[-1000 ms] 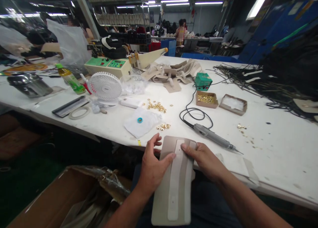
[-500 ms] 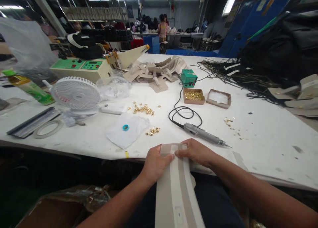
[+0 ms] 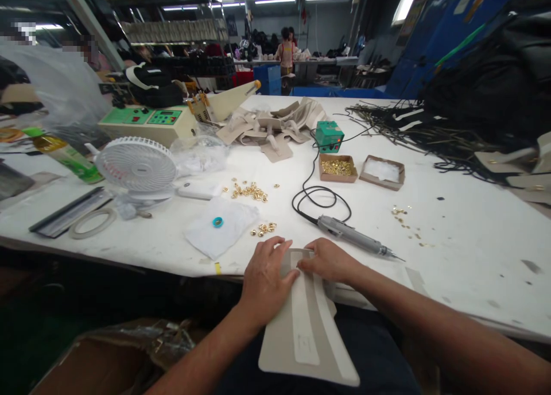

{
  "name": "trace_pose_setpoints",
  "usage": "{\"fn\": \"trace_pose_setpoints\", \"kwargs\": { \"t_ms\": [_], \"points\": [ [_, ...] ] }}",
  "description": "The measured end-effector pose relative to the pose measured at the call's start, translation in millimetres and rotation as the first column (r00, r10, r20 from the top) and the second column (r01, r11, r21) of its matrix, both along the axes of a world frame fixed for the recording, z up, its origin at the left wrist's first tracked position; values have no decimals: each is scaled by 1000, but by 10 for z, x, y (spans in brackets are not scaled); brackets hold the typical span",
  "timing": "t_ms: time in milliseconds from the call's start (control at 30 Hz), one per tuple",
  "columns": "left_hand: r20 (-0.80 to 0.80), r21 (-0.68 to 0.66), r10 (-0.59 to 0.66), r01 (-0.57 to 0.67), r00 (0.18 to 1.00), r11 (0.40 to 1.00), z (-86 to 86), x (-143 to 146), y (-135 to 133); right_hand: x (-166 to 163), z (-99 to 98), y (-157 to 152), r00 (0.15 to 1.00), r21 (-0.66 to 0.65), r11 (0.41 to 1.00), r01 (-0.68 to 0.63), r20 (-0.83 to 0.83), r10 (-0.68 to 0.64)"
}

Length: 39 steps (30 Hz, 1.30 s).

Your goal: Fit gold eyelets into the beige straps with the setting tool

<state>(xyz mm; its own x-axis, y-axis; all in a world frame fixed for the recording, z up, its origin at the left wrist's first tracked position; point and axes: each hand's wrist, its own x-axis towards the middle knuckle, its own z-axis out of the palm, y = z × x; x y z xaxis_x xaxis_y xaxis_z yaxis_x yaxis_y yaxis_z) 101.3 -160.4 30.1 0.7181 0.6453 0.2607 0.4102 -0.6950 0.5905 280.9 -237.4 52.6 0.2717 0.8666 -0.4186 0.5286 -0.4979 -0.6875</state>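
Note:
A long beige panel point(image 3: 307, 337) with a lighter strip down its middle lies from the table's front edge onto my lap. My left hand point(image 3: 266, 280) rests on its upper left part, fingers lying flat and thumb against the strip. My right hand point(image 3: 329, 261) presses the strip's top end with curled fingers. Just beyond my hands lie a small cluster of gold eyelets point(image 3: 263, 229) and a grey electric screwdriver point(image 3: 350, 236) with a black cable.
The white table point(image 3: 451, 223) carries a small fan point(image 3: 135, 165), a white cloth with a blue ring point(image 3: 218, 222), two cardboard trays point(image 3: 338, 167), a green box point(image 3: 329, 135), beige pieces and black straps point(image 3: 413, 132). An open carton point(image 3: 103, 360) stands at lower left. People work far behind.
The panel has shifted slightly left on my lap and more of its lower end shows. My left hand's fingers have spread flatter on it. Both hands stay at its top end.

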Motion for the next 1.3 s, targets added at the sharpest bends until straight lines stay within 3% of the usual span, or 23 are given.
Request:
{"fn": "trace_pose_setpoints", "kwargs": {
  "t_ms": [133,433,633,767,867,1000,1167,1300],
  "points": [
    [38,47,-148,146,988,988,-96,-3,28,-7,74,14,998,-13,1000,-8,69,9],
    [132,55,-117,110,984,992,-434,58,232,63,133,55,987,-69,998,-1,163,12],
    [74,106,-125,116,989,987,-411,98,272,122,77,60,987,-40,999,1,158,6],
    [29,125,-123,119,992,985,-388,115,302,137,53,-14,971,53,997,50,232,-61],
    [7,132,-117,115,993,985,-399,118,315,237,84,-252,946,223,968,119,270,-178],
    [-15,113,-105,106,994,988,-427,120,325,711,149,-833,874,446,853,270,258,-411],
    [-38,108,-92,95,995,990,-475,115,357,1622,34,-1681,687,387,760,522,337,-644],
    [-36,120,-96,100,995,988,-499,124,384,2041,-185,-2099,600,341,708,619,376,-706]
  ]
}}
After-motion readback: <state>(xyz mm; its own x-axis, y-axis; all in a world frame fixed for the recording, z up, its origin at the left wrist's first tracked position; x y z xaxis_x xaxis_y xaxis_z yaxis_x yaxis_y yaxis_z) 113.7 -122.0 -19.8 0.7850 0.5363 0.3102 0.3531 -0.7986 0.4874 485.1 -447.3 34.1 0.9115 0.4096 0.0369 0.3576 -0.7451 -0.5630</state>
